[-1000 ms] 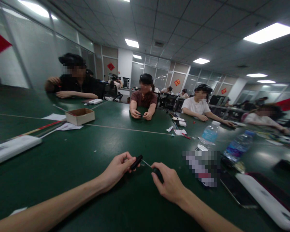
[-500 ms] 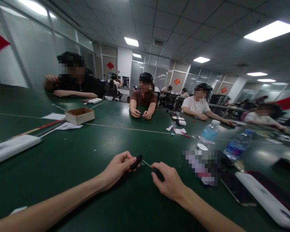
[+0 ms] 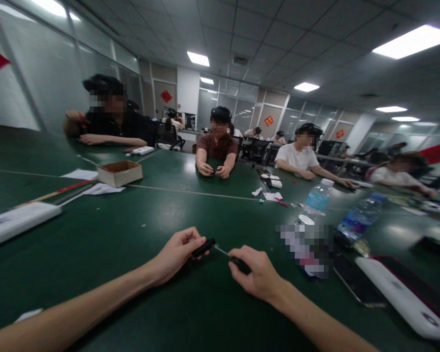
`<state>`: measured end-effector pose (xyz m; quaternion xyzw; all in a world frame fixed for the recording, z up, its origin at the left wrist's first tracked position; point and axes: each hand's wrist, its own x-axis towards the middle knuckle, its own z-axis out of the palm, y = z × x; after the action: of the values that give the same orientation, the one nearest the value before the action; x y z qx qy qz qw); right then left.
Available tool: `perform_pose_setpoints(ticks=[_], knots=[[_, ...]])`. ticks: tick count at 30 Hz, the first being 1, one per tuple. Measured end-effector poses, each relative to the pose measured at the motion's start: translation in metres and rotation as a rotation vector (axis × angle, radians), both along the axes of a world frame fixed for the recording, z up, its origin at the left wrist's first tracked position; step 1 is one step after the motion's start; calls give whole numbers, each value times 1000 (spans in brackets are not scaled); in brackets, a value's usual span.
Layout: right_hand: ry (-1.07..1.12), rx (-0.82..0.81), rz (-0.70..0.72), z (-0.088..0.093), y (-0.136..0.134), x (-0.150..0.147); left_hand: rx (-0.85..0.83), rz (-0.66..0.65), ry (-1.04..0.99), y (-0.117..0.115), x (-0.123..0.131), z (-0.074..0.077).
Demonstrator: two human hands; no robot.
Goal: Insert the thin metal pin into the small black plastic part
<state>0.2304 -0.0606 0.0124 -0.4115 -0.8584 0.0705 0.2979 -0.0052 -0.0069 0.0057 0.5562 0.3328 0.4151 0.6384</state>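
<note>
Above the green table (image 3: 161,298), my left hand (image 3: 179,255) pinches a small black piece (image 3: 204,247) between thumb and fingers; its exact kind is too small to make out. My right hand (image 3: 254,271) is closed around the dark handle of a screwdriver (image 3: 239,264). The thin metal shaft points left, toward the near end of the black piece. Whether the tip touches it or sits in it I cannot tell. Part of the handle is hidden by my right fingers.
On the right stand two water bottles (image 3: 317,198), with a dark phone (image 3: 357,281) and a white power strip-like bar (image 3: 399,298) nearer me. A cardboard box (image 3: 120,174) and a long white case (image 3: 22,222) lie left. Several people sit across the table.
The black piece in my left hand has tilted flatter. My right hand and the screwdriver have barely shifted. The whole view has moved slightly.
</note>
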Motion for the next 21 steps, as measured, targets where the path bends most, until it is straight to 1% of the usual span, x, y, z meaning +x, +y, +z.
perform_pose_setpoints(ticks=[2,5,6,7,10,12,17,21], knots=[[-62,39,50,1,-2,-1,-9,13,1,-1,0,1],[-200,115,185,1,-6,-4,-25,23,-4,-1,1,2],[-215,124,201,1,-6,-5,-30,16,-11,-1,1,2],[-199,120,183,1,-6,-6,-32,9,-19,-1,1,2],[-34,79,6,0,-3,-7,-34,9,-36,0,1,2],[55,48,-71,0,0,-7,-43,28,-26,1,1,1],[48,-27,-65,2,0,-8,-47,31,-20,2,0,0],[34,-18,-73,0,-1,-9,-29,19,-16,3,0,-1]])
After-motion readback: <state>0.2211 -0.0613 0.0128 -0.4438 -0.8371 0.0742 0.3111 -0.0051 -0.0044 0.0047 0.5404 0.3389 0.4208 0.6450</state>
